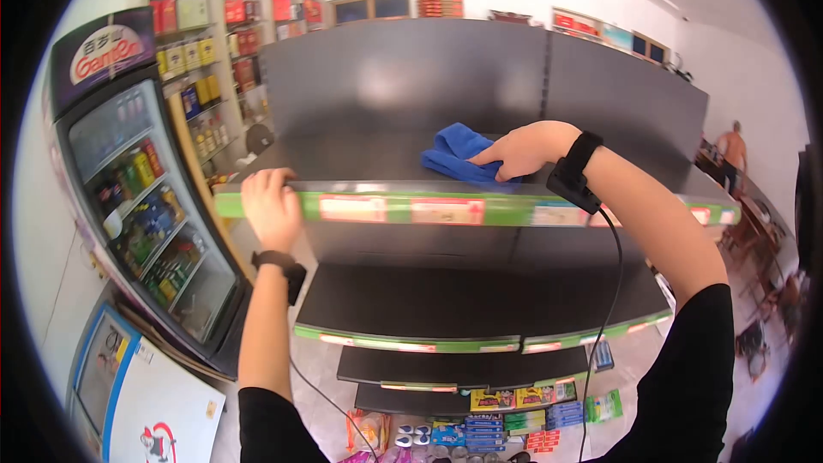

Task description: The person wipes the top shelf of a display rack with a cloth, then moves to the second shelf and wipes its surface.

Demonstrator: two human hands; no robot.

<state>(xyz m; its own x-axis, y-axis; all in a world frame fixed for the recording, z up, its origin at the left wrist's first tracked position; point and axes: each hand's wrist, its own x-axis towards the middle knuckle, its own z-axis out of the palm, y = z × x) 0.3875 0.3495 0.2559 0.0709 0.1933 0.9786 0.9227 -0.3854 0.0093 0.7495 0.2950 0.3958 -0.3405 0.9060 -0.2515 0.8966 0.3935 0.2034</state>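
A blue cloth (460,151) lies bunched on the dark top shelf (360,157), under my right hand (527,150), whose fingers press together on it. At the left end of the same shelf, my left hand (271,206) rests over the green front edge (396,208) with its price labels. Its fingers curl over the edge onto the shelf top, and the underside of the hand is hidden. Both wrists carry black bands with cables.
Below are more dark shelves (411,300) and packaged goods (484,433) near the floor. A drinks fridge (154,197) and a white chest freezer (163,403) stand at left. A person (733,153) is far off at right.
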